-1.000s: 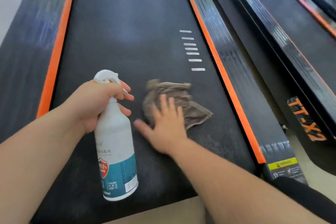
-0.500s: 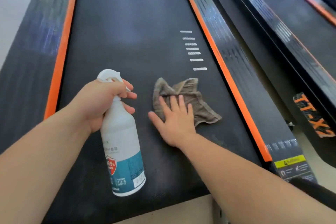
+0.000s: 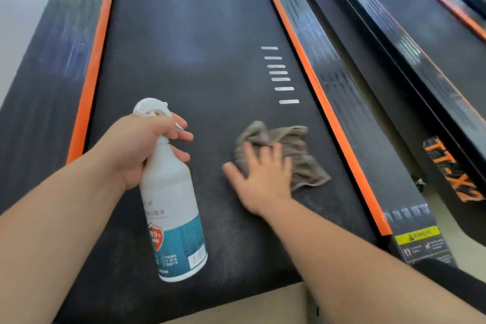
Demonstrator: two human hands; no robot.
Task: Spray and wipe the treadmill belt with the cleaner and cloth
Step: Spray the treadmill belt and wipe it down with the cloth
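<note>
The black treadmill belt (image 3: 189, 42) runs away from me between orange strips. My left hand (image 3: 136, 147) grips the neck of a white spray bottle (image 3: 171, 208) with a teal label, held above the belt's near left part, fingers at the trigger. A crumpled grey-brown cloth (image 3: 294, 150) lies on the belt to the right, just below several white dash marks (image 3: 280, 73). My right hand (image 3: 263, 179) presses flat on the cloth's near left part with fingers spread, and looks blurred from motion.
Orange strips (image 3: 323, 102) and black side rails (image 3: 349, 118) border the belt. A second treadmill (image 3: 426, 42) with orange lettering stands close on the right. A yellow warning label (image 3: 418, 237) sits on the near right rail end. Pale floor (image 3: 252, 305) shows at the belt's near end.
My right hand has slid the cloth to the right across the belt, toward the orange strip. The left hand keeps the bottle in about the same place.
</note>
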